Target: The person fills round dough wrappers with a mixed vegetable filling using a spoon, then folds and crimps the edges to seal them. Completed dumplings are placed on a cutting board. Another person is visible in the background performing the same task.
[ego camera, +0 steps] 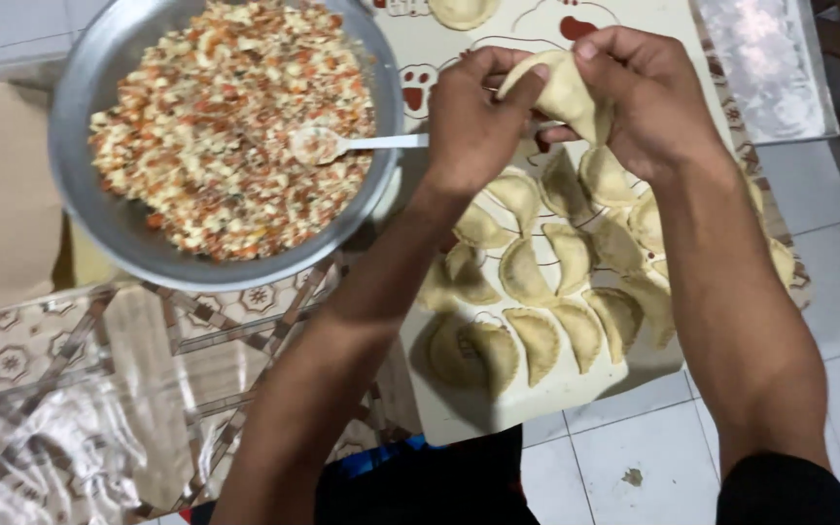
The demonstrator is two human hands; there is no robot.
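Both grips pinched on dumpling (564, 92), left hand (473, 122), right hand (644, 97), spoon (342, 144) in filling bowl (85, 87) beside, folded dumplings (556, 292) below

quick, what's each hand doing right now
Left hand: closed, pinching the edge of the folded dumpling.
Right hand: closed, holding the same dumpling from the other side.

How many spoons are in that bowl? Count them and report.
1: a white spoon lies in the filling of the metal bowl, handle toward the left hand pinching a dumpling. More may be buried.
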